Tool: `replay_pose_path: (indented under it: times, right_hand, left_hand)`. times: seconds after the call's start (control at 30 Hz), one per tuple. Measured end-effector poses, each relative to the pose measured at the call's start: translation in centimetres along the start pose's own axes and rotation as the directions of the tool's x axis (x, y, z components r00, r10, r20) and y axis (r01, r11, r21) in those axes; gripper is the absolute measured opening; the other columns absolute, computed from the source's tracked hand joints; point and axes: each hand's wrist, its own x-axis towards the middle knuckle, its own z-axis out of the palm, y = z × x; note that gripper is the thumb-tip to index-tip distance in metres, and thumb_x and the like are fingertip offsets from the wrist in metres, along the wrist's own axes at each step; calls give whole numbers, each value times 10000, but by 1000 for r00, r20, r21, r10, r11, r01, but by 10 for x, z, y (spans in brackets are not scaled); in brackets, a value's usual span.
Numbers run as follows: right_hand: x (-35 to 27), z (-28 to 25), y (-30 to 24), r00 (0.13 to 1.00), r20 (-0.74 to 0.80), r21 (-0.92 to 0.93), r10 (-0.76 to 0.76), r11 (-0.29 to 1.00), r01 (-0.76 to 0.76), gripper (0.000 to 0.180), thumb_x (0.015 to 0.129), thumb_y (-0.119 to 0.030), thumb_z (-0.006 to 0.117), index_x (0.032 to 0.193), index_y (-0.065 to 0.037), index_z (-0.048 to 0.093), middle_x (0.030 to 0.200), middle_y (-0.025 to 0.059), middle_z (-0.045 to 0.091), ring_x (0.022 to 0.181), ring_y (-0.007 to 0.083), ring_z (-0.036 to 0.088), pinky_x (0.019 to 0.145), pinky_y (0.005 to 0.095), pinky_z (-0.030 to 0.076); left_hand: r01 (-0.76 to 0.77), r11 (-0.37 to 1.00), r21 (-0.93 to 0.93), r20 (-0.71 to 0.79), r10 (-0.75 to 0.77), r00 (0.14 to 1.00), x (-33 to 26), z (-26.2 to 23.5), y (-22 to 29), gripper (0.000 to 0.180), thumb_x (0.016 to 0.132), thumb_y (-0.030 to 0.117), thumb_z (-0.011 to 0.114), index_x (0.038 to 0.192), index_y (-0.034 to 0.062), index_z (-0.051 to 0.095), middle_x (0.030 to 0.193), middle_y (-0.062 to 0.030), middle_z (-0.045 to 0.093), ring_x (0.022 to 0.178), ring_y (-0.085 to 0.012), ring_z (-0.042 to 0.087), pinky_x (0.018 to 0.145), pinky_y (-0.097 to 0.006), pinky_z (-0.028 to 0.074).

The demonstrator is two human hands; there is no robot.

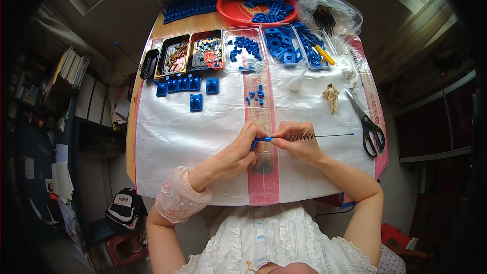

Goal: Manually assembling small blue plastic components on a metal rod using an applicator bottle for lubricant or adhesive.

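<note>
Over the pink stripe of the table sheet, my two hands meet. My left hand (238, 150) is closed around a blue plastic part (254, 144). My right hand (299, 143) pinches a black coil spring (308, 137) where it meets that part; a thin rod (332, 135) with a blue tip runs out of the coil to the right. The fingers partly hide the joint. Just beyond lie several small blue pieces (260, 91). Blue square-based parts (196, 103) stand farther left, several of them in a row (177, 83).
Trays of screws (176, 55), small metal bits (207, 50) and blue parts (282, 44) line the back. A yellow-handled tool (324, 56) lies in the right one. Black scissors (373, 134) and a crumpled cloth (331, 97) lie right. Behind are a red basin (223, 12) and spring-topped blue pieces (190, 10).
</note>
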Motion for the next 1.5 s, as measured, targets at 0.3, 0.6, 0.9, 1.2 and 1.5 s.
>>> replay_pose_path:
  times: [0.3,0.6,0.9,1.2,1.5]
  right_hand:
    - [0,0,-1,1000,19,-8,19,1000,-19,52,895,30,779,946,23,784,848,5,696,733,22,582,607,195,427]
    - [2,1,0,1000,4,-21,-1,1000,1,52,901,35,777,951,21,785,861,2,694,740,20,578,609,192,427]
    - [1,2,1,1000,9,-1,12,1000,-12,29,900,23,783,929,20,781,857,1,695,738,21,581,611,192,431]
    - [2,1,2,1000,0,-2,29,1000,-29,30,907,13,779,936,18,786,858,3,706,738,21,584,615,191,433]
    - [2,2,4,1000,-5,-5,-7,1000,7,38,898,20,783,935,11,788,854,17,706,742,29,584,614,197,431]
  left_hand:
    - [82,992,-95,27,-79,996,0,-3,-1,590,820,-172,376,1384,1,401,1075,-113,429,850,-190,604,740,-339,547]
    - [86,994,65,-82,-81,993,0,3,12,423,898,-110,419,1314,-34,426,1144,-173,442,897,-266,586,845,-385,505]
    - [20,992,121,-101,-8,995,2,3,7,201,1015,25,507,1205,-25,465,1116,-182,462,1038,-332,529,951,-405,442]
    - [26,998,64,-225,-11,974,6,9,2,117,1019,40,606,1120,6,560,1044,-146,512,918,-293,578,822,-382,480]
    - [-93,987,133,-327,132,936,7,17,-7,93,993,-1,630,1071,-5,580,999,-117,511,757,-212,566,582,-329,488]
